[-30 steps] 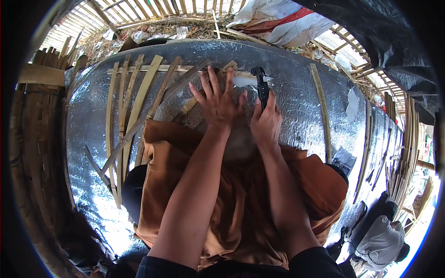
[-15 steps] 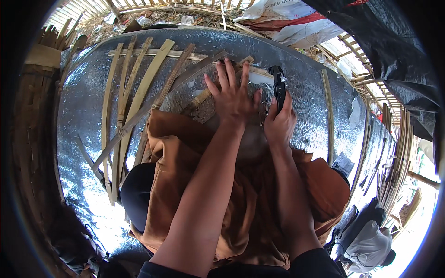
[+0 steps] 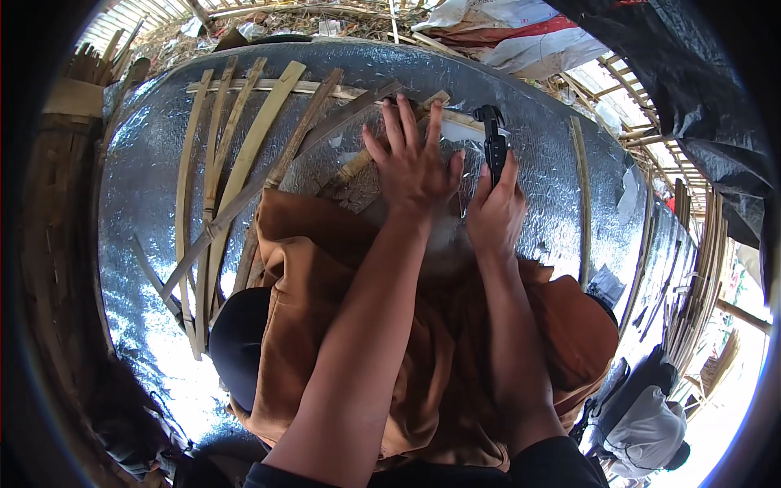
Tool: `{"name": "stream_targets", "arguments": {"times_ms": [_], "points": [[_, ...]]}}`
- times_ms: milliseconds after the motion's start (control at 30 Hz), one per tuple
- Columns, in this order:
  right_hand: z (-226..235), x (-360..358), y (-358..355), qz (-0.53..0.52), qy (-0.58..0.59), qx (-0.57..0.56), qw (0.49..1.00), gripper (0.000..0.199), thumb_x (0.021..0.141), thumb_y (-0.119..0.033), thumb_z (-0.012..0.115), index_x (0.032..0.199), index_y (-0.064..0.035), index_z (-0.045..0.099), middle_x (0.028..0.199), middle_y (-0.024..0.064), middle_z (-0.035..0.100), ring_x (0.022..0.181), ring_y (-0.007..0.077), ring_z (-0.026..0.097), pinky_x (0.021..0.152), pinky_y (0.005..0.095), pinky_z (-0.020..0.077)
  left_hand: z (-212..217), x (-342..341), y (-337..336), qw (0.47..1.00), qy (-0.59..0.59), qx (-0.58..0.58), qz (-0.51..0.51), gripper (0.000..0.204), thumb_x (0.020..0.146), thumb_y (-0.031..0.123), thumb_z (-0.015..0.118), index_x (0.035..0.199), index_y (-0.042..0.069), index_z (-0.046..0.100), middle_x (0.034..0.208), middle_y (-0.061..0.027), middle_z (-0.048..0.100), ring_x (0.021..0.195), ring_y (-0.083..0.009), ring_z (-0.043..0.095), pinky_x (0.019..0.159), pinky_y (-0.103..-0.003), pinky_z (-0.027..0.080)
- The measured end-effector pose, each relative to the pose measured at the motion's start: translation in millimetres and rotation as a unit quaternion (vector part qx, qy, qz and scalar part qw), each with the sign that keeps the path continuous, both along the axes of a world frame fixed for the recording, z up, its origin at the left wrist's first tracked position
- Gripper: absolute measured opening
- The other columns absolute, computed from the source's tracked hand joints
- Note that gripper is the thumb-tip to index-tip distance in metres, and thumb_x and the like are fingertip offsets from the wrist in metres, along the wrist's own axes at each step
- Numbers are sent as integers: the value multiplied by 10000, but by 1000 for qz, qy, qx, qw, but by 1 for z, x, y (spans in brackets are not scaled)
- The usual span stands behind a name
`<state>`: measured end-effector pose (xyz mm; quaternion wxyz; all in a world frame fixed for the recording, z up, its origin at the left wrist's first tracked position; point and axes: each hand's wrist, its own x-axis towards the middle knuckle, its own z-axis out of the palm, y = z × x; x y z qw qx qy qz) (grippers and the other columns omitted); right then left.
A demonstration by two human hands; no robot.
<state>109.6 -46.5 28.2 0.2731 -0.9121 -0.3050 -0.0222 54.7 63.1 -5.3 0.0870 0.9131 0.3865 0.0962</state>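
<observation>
- Left hand [image 3: 413, 175]: palm down, fingers fanned wide, thumb out toward the right hand. Pinching nothing that I can see; pressure can't be told.
- Noded bamboo piece [image 3: 350, 170]: passes under the left hand, long axis lower-left to upper-right. Far tip pokes out just beyond the fingers; left hand is clearly the nearer one.
- Crosswise bamboo slat [image 3: 316, 88]: runs left-right past the left fingertips. Fingers hide the middle, so can't tell if the stretch right of them is the same piece.
- Right hand [image 3: 495, 220]: fingers wrapped round the near end of the black hook-headed hand tool [image 3: 493, 140].
- Tool axis: points away from the body, head at the far end, right of the left fingers, just beside the right-hand stretch of bamboo. Touching or apart: can't tell.
- All over silver foil sheet [image 3: 545, 203]; brown cloth [image 3: 285, 325] covers the lap.
</observation>
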Motion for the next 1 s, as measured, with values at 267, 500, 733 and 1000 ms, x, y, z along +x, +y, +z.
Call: {"name": "stream_targets", "arguments": {"times_ms": [267,500,733,1000], "points": [[-11,-4,-2,20,-35,24,999,434,1006,-134,555,1384,56,456,982,341,678,837,518,679,694,565,545,-3,-1,2,1000,-12,4,-1,760,968,599,448,1624,257,275,1672,-237,200,1542,-423,194,1177,-676,153],[-9,-4,-2,13,-33,-5,999,442,1011,-149,550,1384,67,451,1055,341,674,866,503,691,687,546,572,-4,1,2,1000,-10,13,-1,761,964,604,450,1620,254,287,1666,-239,219,1539,-420,203,1161,-678,179],[-10,-3,-3,1,-48,23,999,438,1007,-143,555,1381,65,458,1059,332,677,864,489,698,681,544,573,-6,0,1,999,-25,19,0,764,963,609,456,1614,239,301,1661,-233,234,1540,-412,204,1156,-676,191],[-10,-3,-2,-10,-10,-49,999,461,1002,-171,571,1395,41,457,1095,319,678,883,495,697,699,545,583,-4,1,1,1000,-13,13,-4,771,965,614,450,1621,245,284,1662,-234,230,1539,-414,201,1155,-675,189]]}}
